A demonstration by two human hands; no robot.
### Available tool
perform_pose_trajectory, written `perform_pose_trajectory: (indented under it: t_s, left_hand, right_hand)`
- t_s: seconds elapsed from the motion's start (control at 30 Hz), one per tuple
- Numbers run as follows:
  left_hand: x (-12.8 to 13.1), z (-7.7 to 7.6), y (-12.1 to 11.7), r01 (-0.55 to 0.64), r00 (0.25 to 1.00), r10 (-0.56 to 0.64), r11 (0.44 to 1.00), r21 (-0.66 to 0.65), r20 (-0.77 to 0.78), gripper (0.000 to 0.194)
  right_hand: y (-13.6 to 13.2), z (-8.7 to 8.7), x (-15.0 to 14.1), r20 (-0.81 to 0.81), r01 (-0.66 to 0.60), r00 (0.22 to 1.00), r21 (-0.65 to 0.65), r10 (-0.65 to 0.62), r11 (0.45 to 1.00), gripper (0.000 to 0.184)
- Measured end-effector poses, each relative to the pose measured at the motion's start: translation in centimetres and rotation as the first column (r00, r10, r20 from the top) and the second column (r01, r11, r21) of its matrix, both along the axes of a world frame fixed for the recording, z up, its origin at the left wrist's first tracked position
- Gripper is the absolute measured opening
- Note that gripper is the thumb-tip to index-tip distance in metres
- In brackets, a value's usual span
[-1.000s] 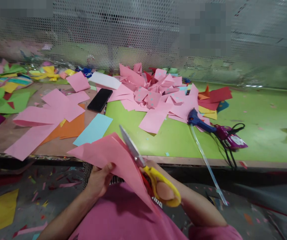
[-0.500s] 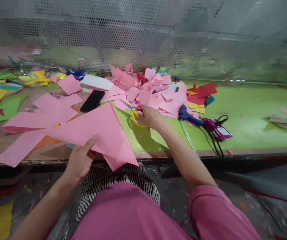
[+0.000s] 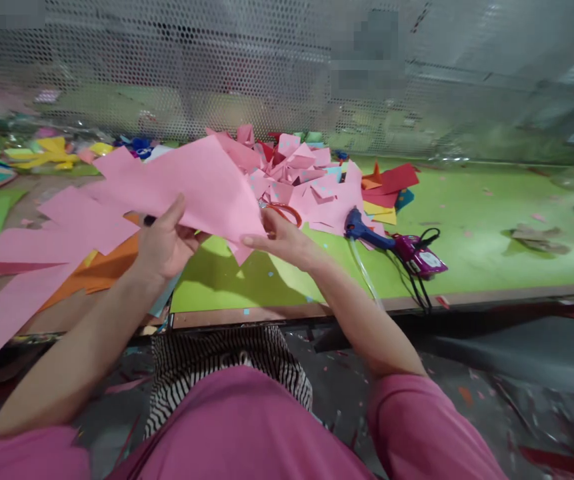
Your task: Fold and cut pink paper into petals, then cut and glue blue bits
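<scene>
A large folded sheet of pink paper is raised above the table between my two hands. My left hand pinches its lower edge, thumb on top and fingers underneath. At the right corner, my right hand grips the same sheet, its thumb lying on the front. Just above the right hand shows the orange handle of a pair of scissors; the blades are mostly hidden, and I cannot tell whether the fingers touch them. Cut pink paper lies to the left of my left hand.
Behind the sheet is a heap of pink paper pieces. A blue glue gun with a purple box and cable lies right of my right hand. Red paper is beyond it. A perforated metal panel closes off the back.
The pink sheet has been lifted up and away from the table's front edge. My right hand has gone from the scissors' handles to the sheet's right corner. The phone is now mostly covered.
</scene>
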State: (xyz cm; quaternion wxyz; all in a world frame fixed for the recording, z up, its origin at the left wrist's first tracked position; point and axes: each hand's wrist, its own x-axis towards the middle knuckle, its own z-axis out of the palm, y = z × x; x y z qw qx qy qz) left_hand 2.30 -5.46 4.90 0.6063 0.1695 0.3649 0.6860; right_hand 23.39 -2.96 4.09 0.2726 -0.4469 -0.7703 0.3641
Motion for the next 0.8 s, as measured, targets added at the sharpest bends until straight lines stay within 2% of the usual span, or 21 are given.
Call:
perform_pose_trajectory:
  t_s: [0.07,0.1,0.2,0.27,0.33,0.37,0.4,0.43,0.5,0.57,0.6,0.67,0.73,0.8]
  left_hand:
    - [0.0,0.7,1.5,-0.007,1.0,0.006,1.0,0.017,0.018,0.013]
    - [-0.1,1.0,2.1,-0.033,0.999,0.032,0.999,0.028,0.027,0.013]
    - [-1.0,1.2,3.0,-0.118,0.993,0.117,0.992,0.042,0.036,0.008]
    - [-1.8,1.1,3.1,-0.143,0.989,0.142,0.99,0.02,0.026,0.006]
    - [-2.2,0.9,2.9,-0.154,0.988,0.154,0.988,-0.013,0.015,0.006]
    - [-2.2,0.8,2.7,-0.147,0.989,0.147,0.989,-0.02,0.012,0.007]
    - [-2.0,0.6,2.4,-0.137,0.991,0.137,0.99,-0.02,0.011,0.008]
    - [-1.8,0.5,2.1,-0.126,0.992,0.126,0.992,-0.017,0.013,0.009]
    - [-1.1,0.3,1.5,-0.085,0.996,0.085,0.996,0.013,0.013,0.015]
    - [-0.6,-0.1,0.8,-0.036,0.999,0.037,0.998,0.059,-0.003,0.027]
    - [-0.7,-0.3,0.5,-0.019,1.0,0.021,0.997,0.081,-0.019,0.034]
    - [-1.5,-0.7,0.0,-0.028,0.998,0.034,0.993,0.115,-0.056,0.038]
    - [-3.1,-1.2,-0.4,-0.075,0.99,0.089,0.989,0.125,-0.108,0.03]
    - [-4.9,-1.7,-0.7,-0.109,0.967,0.128,0.989,0.097,-0.221,0.025]
  right_hand:
    - [1.5,-0.2,0.7,-0.073,-0.03,0.997,-0.07,0.025,0.997,0.052]
    - [2.3,-0.2,1.3,-0.042,-0.005,0.999,-0.086,0.002,0.996,0.046]
    - [4.3,0.4,3.3,0.186,0.213,0.961,-0.016,-0.207,0.977,0.034]
    - [4.8,0.9,4.3,0.25,0.344,0.903,0.065,-0.349,0.937,0.043]
    - [4.5,1.3,4.6,0.253,0.436,0.836,0.23,-0.486,0.87,0.058]
    - [4.1,1.3,4.3,0.235,0.444,0.82,0.315,-0.522,0.839,0.064]
    - [3.6,1.3,3.8,0.212,0.414,0.833,0.373,-0.511,0.83,0.065]
    - [3.0,1.2,3.0,0.18,0.343,0.885,0.373,-0.43,0.862,0.064]
    - [1.9,0.7,1.4,0.065,0.144,0.985,0.188,-0.159,0.971,0.054]
    - [1.1,0.2,0.1,-0.038,-0.003,0.999,0.016,0.003,1.0,0.036]
    - [0.7,0.0,-0.2,-0.063,-0.027,0.998,-0.015,0.026,1.0,0.027]
    - [0.2,-0.2,-0.3,-0.049,0.04,0.998,0.045,-0.038,0.998,0.028]
    - [-0.2,-0.1,0.2,-0.012,0.133,0.991,0.15,-0.132,0.98,0.033]
    - [-0.5,0.1,0.9,0.001,0.164,0.986,0.202,-0.168,0.966,0.031]
